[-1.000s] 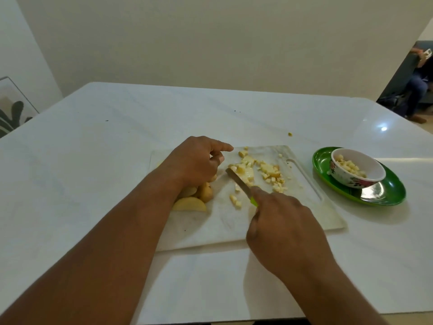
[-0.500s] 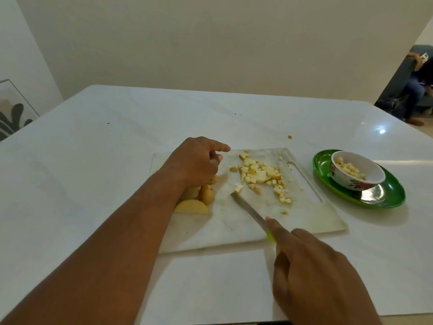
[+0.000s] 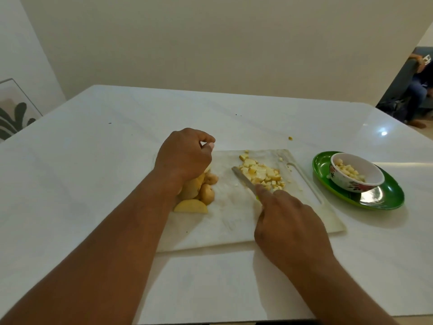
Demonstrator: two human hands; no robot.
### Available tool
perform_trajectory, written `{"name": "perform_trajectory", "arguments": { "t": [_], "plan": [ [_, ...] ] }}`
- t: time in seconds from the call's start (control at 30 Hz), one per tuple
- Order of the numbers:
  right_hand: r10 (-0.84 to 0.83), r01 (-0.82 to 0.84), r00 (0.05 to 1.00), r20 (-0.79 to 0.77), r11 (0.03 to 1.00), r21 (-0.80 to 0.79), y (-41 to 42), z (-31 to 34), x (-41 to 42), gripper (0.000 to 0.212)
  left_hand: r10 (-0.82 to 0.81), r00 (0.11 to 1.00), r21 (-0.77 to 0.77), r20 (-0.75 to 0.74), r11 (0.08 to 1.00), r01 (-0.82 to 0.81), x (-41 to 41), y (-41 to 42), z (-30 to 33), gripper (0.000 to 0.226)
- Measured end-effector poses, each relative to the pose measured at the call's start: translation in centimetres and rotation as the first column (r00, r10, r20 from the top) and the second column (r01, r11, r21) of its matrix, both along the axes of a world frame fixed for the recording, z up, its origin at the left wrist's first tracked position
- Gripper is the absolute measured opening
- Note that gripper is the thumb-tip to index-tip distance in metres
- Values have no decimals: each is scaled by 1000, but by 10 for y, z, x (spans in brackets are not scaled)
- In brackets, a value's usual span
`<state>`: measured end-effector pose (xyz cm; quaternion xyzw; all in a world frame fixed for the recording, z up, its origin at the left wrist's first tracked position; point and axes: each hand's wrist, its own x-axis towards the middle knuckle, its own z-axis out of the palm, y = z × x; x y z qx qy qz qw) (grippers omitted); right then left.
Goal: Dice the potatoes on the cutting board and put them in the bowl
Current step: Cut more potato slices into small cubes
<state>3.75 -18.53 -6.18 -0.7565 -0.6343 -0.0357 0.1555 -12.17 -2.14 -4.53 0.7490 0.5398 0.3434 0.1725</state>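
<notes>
A white cutting board [image 3: 236, 221] lies on the white table. A heap of diced potato [image 3: 260, 173] sits on its far right part. My right hand [image 3: 288, 221] grips a knife [image 3: 243, 180] whose blade lies against the left side of the heap. My left hand [image 3: 185, 158] is curled in a loose fist over a pile of uncut potato pieces [image 3: 201, 191] at the board's left; whether it grips any piece is hidden. One potato wedge [image 3: 191, 206] lies nearest me. The floral bowl [image 3: 356, 181], to the right of the board, holds some diced potato.
The bowl stands on a green plate [image 3: 386, 198]. One stray potato bit [image 3: 290, 138] lies on the table beyond the board. A person sits in the doorway at the far right [image 3: 419, 90]. A framed picture [image 3: 16, 111] leans at the left.
My right hand pulled the knife back toward me, then brought it forward again against the diced heap, which is now pushed closer together. My left hand stayed over the uncut pieces.
</notes>
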Motion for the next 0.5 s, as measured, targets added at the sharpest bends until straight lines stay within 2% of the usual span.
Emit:
{"name": "perform_trajectory", "arguments": {
  "t": [0.1, 0.3, 0.43, 0.5],
  "plan": [
    [-41, 41, 999, 8, 999, 7, 5, -1, 12, 61, 73, 997, -6, 0, 997, -73, -3, 4, -1, 23],
    [65, -66, 998, 24, 997, 42, 21, -5, -1, 59, 174, 985, -18, 21, 985, -174, -21, 10, 8, 22],
    [-56, 58, 998, 41, 998, -35, 29, -4, 25, 61, 142, 988, -159, -56, 976, -149, -33, 18, 9, 20],
    [-50, 50, 999, 11, 999, -17, 28, -2, 25, 60, 84, 992, -240, -98, 965, -106, -37, 20, 13, 22]
  ]
}}
